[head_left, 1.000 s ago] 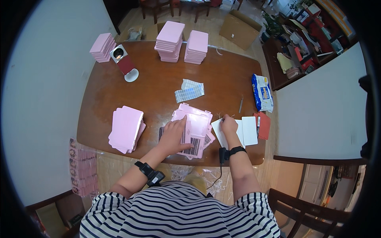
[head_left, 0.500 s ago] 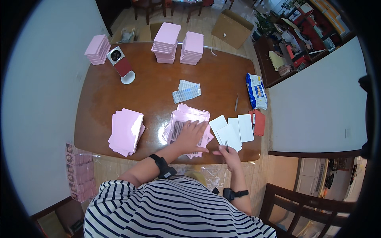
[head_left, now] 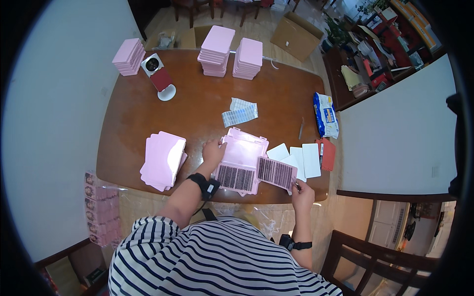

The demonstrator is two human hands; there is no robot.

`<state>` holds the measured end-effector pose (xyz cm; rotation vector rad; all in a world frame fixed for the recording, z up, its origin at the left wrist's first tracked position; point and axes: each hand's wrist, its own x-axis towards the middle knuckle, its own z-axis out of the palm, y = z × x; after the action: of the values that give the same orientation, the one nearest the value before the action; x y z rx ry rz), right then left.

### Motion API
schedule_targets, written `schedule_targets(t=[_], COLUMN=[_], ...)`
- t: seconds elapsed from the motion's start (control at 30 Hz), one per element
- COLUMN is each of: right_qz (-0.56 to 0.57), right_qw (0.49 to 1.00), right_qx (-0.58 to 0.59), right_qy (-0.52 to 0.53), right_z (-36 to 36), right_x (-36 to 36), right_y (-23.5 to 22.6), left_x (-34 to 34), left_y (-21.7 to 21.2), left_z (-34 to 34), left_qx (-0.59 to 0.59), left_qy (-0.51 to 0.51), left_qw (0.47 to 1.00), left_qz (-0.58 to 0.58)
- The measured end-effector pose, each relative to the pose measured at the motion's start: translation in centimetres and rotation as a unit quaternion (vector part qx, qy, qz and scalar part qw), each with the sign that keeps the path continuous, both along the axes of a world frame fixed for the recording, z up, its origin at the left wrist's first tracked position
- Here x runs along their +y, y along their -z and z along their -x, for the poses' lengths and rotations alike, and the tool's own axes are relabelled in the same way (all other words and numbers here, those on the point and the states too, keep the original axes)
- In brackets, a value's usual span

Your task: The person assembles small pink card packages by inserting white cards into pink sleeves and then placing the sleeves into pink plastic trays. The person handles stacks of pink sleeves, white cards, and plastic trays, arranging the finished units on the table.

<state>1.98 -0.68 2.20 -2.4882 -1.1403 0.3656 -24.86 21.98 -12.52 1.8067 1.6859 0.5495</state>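
- While the right hand pinches a pink tray by its lower right corner, thumb and fingers together there, the tray sits just right of an open pink case on the tabletop, overlapping the nearest white cards in this view
- Judging by its thin, flat build, the tray should be light and fairly stiff — one corner pinch would probably carry it, though the far end could dip or swing
- Its dark rows look fine and easily ruffled, so the plain pink margin seems the safest place to hold
- The left hand touches the left edge of the case's lid; whether its fingers are clamped on it or merely resting, I cannot tell
- With its glossy lid, the case is likely light and a little slippery — better gripped by the outer rim than across the dark rows in its lower half
- Something small and dark shows at the right fingertips, too small to identify
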Motion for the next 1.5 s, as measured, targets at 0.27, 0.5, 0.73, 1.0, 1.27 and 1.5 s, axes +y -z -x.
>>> schedule_targets(t=[0.27, 0.5, 0.73, 1.0, 1.27, 1.5], right_qz=[-0.124, -0.263, -0.194, -0.178, -0.17, -0.172], right_qw=[0.986, 0.9, 0.916, 0.907, 0.902, 0.914], right_qx=[0.048, 0.335, 0.348, 0.369, 0.383, 0.349], right_qy=[0.097, 0.089, -0.045, -0.101, -0.106, -0.113], right_z=[-3.7, -3.5, -0.2, 1.3, 1.7, 1.3], right_x=[-2.7, -1.6, 1.9, 4.3, 4.7, 4.6], right_y=[0.0, -1.8, -3.0, -2.8, -2.7, -3.0], left_x=[-0.6, -3.4, -5.8, -7.2, -7.8, -7.9], left_y=[0.2, -6.3, -11.6, -13.3, -13.8, -14.5], left_z=[-0.3, 0.0, 0.8, 1.1, 1.2, 1.2], left_qx=[-0.105, -0.504, -0.693, -0.715, -0.714, -0.715], left_qy=[-0.016, 0.04, -0.005, -0.005, -0.005, -0.02], left_qw=[0.993, 0.85, 0.634, 0.6, 0.599, 0.596], left_qz=[-0.059, 0.15, 0.344, 0.359, 0.362, 0.365])
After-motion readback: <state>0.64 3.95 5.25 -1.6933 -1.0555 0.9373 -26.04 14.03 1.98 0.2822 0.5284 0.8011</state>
